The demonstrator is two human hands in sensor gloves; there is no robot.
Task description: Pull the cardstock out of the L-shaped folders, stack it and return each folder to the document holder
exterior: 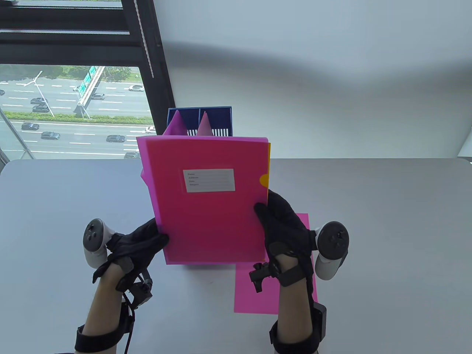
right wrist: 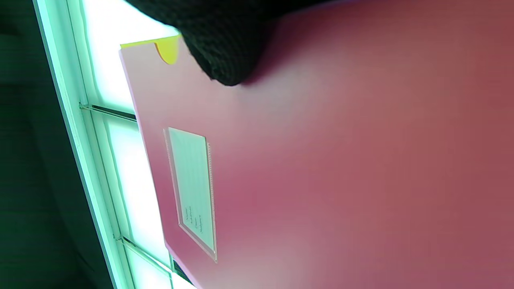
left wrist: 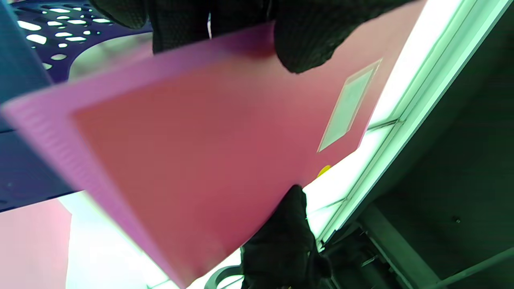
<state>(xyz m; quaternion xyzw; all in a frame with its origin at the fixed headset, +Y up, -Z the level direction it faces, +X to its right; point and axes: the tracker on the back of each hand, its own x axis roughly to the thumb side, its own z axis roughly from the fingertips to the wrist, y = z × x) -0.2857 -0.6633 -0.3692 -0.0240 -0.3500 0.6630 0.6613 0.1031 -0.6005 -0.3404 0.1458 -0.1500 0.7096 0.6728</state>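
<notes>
A pink L-shaped folder [exterior: 206, 199] with a white label [exterior: 208, 180] is held upright above the table, its face toward me. Yellow cardstock [exterior: 264, 180] shows at the thumb notch and along its right edge. My left hand [exterior: 138, 243] pinches its lower left corner. My right hand [exterior: 280, 228] grips its right edge, thumb on the front. Behind it stands the blue document holder [exterior: 201, 121] with two more folders' tips [exterior: 176, 123] sticking up. In the left wrist view the folder [left wrist: 209, 144] fills the frame; the right wrist view shows the folder [right wrist: 341, 160] and the yellow notch [right wrist: 168, 50].
A pink sheet of cardstock [exterior: 258, 291] lies flat on the grey table [exterior: 387, 228] under my right forearm. A window [exterior: 70, 110] is at the back left, a white wall behind the table.
</notes>
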